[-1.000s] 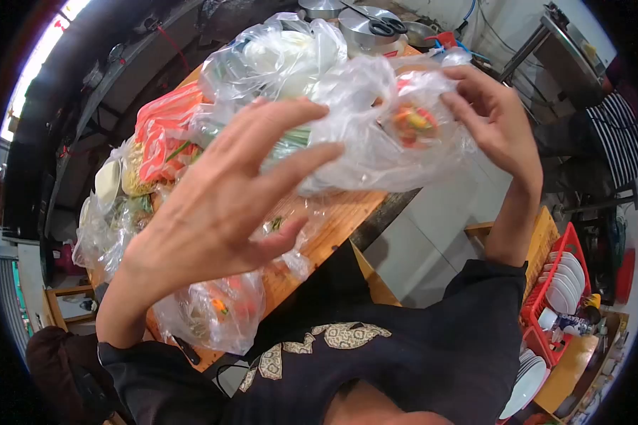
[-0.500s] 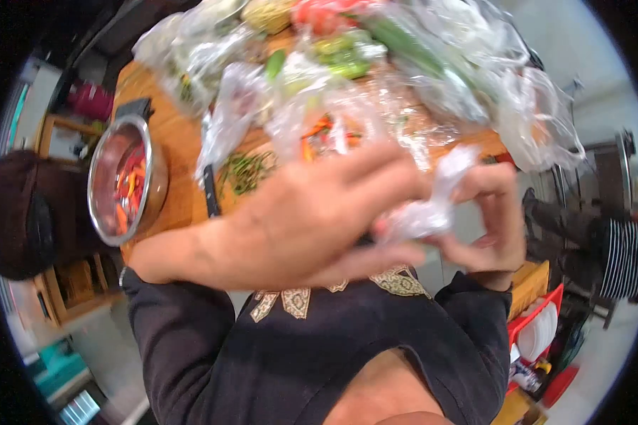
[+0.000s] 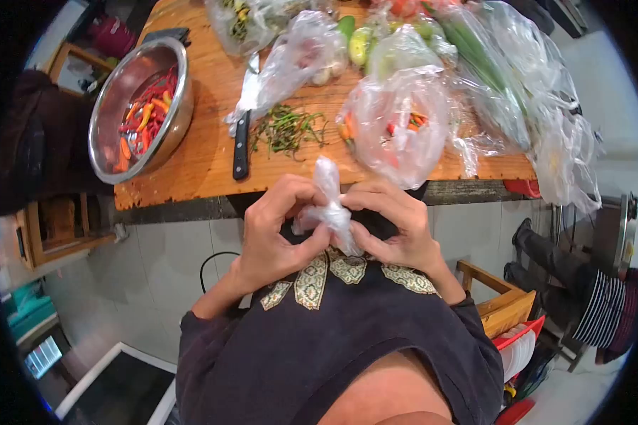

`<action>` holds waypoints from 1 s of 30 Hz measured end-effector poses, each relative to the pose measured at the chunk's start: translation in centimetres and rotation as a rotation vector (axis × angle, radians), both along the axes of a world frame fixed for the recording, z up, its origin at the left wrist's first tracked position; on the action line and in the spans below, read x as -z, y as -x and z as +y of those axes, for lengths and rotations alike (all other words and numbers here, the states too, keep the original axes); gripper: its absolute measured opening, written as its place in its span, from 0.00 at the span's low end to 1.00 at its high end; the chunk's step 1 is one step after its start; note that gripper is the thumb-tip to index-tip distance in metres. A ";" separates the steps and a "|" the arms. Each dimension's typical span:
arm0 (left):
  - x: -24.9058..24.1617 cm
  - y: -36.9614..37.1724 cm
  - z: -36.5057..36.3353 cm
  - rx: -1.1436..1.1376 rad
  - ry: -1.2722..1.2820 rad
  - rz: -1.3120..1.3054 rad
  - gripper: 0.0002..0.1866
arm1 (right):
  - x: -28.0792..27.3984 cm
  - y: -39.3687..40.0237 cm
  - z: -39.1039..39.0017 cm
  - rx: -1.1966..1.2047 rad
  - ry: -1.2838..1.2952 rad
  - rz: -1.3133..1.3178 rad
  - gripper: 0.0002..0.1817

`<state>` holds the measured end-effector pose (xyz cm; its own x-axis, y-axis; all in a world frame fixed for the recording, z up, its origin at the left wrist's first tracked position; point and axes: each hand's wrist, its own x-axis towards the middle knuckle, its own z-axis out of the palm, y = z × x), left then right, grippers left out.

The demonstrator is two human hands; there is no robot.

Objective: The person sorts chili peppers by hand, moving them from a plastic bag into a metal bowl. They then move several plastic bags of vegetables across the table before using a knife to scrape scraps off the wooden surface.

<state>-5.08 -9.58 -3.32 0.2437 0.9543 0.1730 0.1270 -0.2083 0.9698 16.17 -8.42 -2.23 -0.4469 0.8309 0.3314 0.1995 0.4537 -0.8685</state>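
Between my two hands, close to my chest, is a small clear plastic bag (image 3: 331,205) with a twisted, knotted neck. My left hand (image 3: 280,227) pinches its left side, and my right hand (image 3: 393,223) pinches the right side near the knot. Beyond them on the wooden table (image 3: 213,92) lies an open clear bag (image 3: 397,134) with red and orange chillies inside. Left of it are a pile of green stems (image 3: 288,129) and a knife (image 3: 242,142) with a black handle, its blade partly against another plastic bag (image 3: 298,60).
A metal bowl (image 3: 181,106) of red and orange chillies stands at the table's left edge. Bagged long green vegetables (image 3: 478,64) and other produce bags lie along the back and right. A wooden chair (image 3: 507,308) stands at right, near a person's striped garment (image 3: 599,312).
Both hands have come down and together in front of my chest, with the small bag between them. The view has shifted, so the table's front edge and floor now show.
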 end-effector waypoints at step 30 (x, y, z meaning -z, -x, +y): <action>1.0 1.5 4.9 0.011 -0.251 0.166 0.13 | 0.5 2.3 3.2 -0.077 0.232 0.082 0.20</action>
<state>-6.56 -4.71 -4.36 0.2985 0.8838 0.3602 0.2757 -0.4412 0.8540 13.87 -5.19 -2.72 -0.4914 0.8534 0.1739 0.0966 0.2518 -0.9629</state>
